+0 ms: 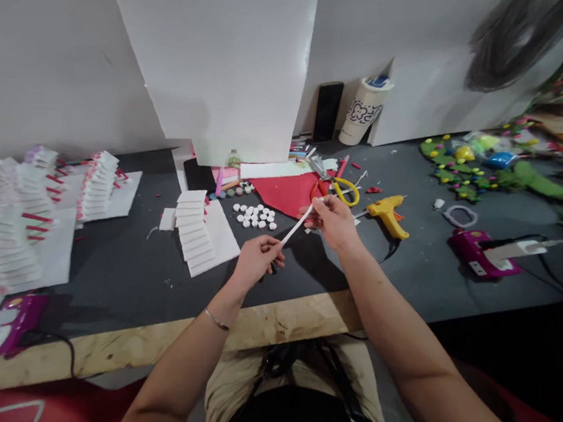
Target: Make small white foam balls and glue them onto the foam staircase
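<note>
A narrow white strip [294, 228] is stretched slantwise between my two hands above the dark table. My left hand [259, 259] pinches its lower end. The upper end is between the closed fingers of my right hand [331, 219]. Behind my hands lies a red sheet [284, 194], partly covered by scissors with yellow handles [347, 192]. Several small white round pieces [254, 215] are scattered beyond my left hand. To their left, a fan of folded white strips [196, 230] rests on a white board [221, 241]. A yellow glue gun [387, 216] lies right of my right hand.
More white folded models [9, 226] stand on boards at the left. A patterned cup [364, 111] and a black phone [327, 112] lean by the wall. Purple power strips [480, 254] with cables and green felt pieces [458, 165] lie at the right. A person sits at the right edge.
</note>
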`<state>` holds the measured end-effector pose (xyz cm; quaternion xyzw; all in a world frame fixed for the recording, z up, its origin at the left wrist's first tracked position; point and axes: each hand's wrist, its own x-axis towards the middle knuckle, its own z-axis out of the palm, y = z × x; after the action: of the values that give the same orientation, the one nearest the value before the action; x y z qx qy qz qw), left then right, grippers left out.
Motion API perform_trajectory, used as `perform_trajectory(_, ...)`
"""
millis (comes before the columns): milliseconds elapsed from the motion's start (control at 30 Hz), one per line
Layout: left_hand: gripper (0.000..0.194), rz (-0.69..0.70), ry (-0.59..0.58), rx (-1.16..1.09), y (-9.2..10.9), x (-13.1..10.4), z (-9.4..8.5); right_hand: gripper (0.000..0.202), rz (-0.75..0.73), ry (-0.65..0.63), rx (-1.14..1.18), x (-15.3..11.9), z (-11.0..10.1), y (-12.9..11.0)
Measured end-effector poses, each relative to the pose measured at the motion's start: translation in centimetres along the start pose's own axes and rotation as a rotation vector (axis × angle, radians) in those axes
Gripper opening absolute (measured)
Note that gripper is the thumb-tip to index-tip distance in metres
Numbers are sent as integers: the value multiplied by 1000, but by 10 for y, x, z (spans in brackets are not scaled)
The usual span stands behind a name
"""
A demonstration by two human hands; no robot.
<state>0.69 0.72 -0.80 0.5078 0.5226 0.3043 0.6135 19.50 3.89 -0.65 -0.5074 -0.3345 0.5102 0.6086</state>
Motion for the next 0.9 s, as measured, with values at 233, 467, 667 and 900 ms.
perform_trajectory(233,18,26,47,-30,-1,0,6,36,60,-44,110,0,-3,1)
perform_trajectory(467,25,84,88,-68,-4,2,7,37,104,-172,128,-12,6,0)
perform_trajectory(667,27,114,121,-92,-4,1,10,34,208,-239,32,-20,12,5)
perform_trajectory(900,33,120,147,-111,-2,-1,11,26,186,-305,-139,-27,18,8)
